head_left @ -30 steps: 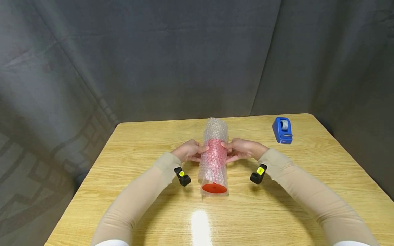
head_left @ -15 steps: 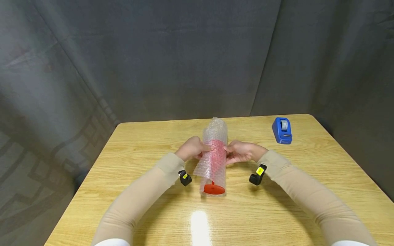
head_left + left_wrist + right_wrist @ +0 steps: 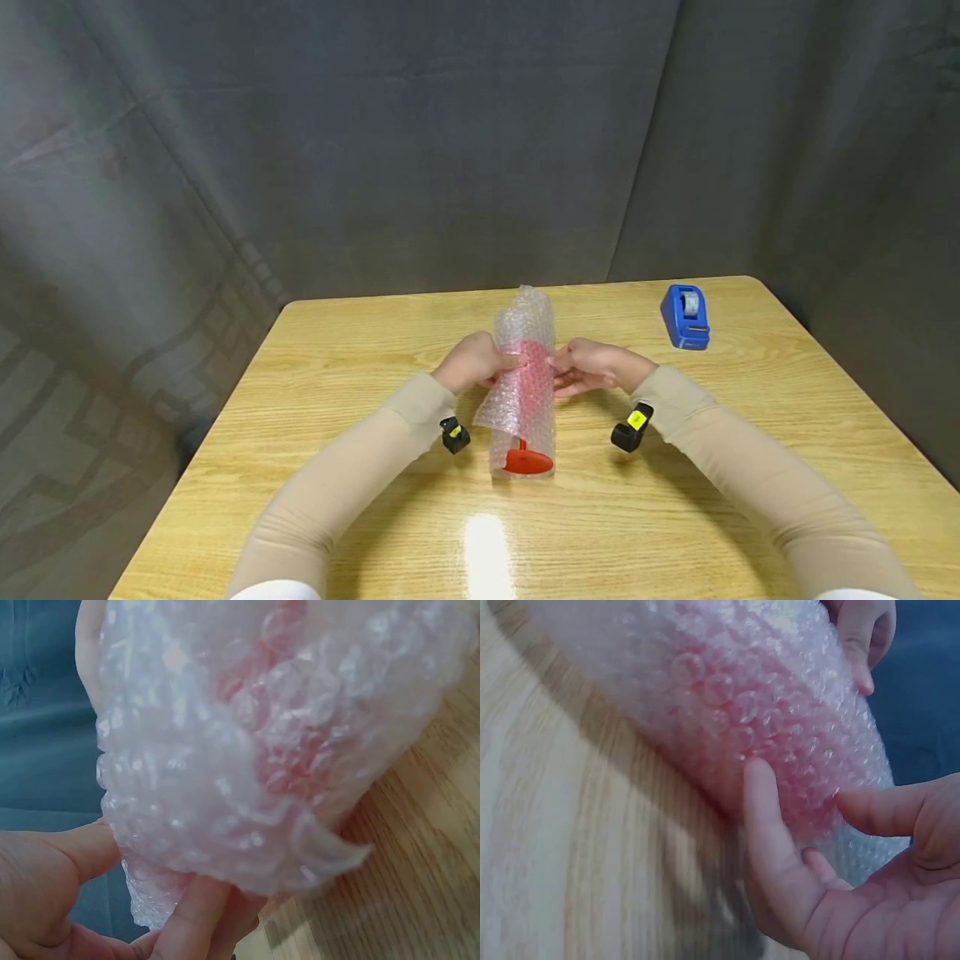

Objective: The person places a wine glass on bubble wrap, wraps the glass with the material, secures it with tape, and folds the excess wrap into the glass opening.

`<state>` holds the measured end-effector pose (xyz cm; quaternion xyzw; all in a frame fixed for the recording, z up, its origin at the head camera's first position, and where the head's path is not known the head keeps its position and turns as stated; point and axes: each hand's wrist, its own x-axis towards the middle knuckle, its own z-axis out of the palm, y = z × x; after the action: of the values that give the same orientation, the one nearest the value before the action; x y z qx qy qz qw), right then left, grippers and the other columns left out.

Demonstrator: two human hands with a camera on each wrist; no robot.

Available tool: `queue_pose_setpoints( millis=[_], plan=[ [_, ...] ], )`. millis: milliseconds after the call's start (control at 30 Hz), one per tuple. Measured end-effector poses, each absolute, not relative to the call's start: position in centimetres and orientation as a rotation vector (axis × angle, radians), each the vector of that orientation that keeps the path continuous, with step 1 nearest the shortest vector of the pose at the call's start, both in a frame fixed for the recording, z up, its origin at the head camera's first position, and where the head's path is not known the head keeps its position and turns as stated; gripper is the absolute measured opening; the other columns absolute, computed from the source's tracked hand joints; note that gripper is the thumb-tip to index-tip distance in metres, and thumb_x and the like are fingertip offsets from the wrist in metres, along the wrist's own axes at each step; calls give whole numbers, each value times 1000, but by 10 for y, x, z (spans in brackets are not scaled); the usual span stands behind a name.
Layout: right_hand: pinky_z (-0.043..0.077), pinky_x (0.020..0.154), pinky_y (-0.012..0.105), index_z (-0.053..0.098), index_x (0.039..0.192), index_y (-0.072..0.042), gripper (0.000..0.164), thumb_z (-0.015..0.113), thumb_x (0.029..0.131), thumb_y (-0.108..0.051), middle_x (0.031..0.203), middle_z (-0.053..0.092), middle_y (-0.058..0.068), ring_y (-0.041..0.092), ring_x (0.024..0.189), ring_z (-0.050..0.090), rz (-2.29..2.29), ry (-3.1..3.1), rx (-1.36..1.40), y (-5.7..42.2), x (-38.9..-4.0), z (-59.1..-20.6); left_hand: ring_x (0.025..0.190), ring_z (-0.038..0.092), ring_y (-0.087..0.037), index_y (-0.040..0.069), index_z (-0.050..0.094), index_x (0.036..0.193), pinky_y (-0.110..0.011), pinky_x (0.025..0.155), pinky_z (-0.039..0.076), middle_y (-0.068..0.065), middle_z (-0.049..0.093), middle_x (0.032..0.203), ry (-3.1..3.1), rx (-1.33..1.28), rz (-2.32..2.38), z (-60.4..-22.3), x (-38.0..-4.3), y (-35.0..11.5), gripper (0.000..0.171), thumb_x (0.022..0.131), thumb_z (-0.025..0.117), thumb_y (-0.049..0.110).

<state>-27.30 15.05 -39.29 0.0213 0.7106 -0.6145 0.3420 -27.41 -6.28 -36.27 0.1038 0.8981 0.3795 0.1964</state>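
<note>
Probably light and squashable, the bubble wrap [image 3: 537, 392] seemed best held beyond the red disc [image 3: 529, 462], left hand [image 3: 474, 360] pinching its flap [image 3: 498, 408], right hand [image 3: 592, 365] touching, fingers fairly straight.

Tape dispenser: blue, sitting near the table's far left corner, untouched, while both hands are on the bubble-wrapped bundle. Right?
Wrong corner: the head view shows the blue tape dispenser near the far right corner of the table. The rest holds: it's untouched, with left hand and right hand on the bubble-wrapped bundle.
</note>
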Motion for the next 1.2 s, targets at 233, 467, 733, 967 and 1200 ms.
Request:
queue_pose_setpoints(
  millis=[233,467,733,967,1200],
  plan=[
    [58,83,35,45,121,9,37,37,104,-22,101,52,16,20,85,59,-1636,1809,112,144,-272,-385,61,62,-16,0,61,85,-38,71,59,-9,62,79,2488,305,1062,-363,-276,-63,28,90,70,27],
    [59,78,32,47,121,9,47,42,103,-34,96,57,13,19,82,62,-1570,1847,72,142,-271,-381,66,63,-17,-2,62,93,-36,69,60,-10,63,85,2469,321,1082,-364,-275,-61,27,91,68,25],
    [59,78,33,51,111,6,37,46,103,-30,88,62,10,18,79,64,-1555,1849,46,140,-270,-379,74,65,-18,-3,60,106,-34,69,60,-12,66,93,2368,419,1137,-366,-275,-65,32,94,65,26],
    [59,78,33,53,104,3,32,46,103,-29,86,62,10,18,78,65,-1558,1853,55,140,-268,-378,74,61,-15,-4,62,102,-30,68,58,-10,65,89,2205,397,1230,-370,-280,-72,30,93,65,25],
    [59,74,31,51,104,3,32,45,103,-28,87,61,10,19,78,65,-1561,1836,59,140,-269,-377,61,52,-12,6,54,70,-24,58,53,-3,54,65,2168,308,1311,-371,-281,-75,29,91,68,19]
  ],
)
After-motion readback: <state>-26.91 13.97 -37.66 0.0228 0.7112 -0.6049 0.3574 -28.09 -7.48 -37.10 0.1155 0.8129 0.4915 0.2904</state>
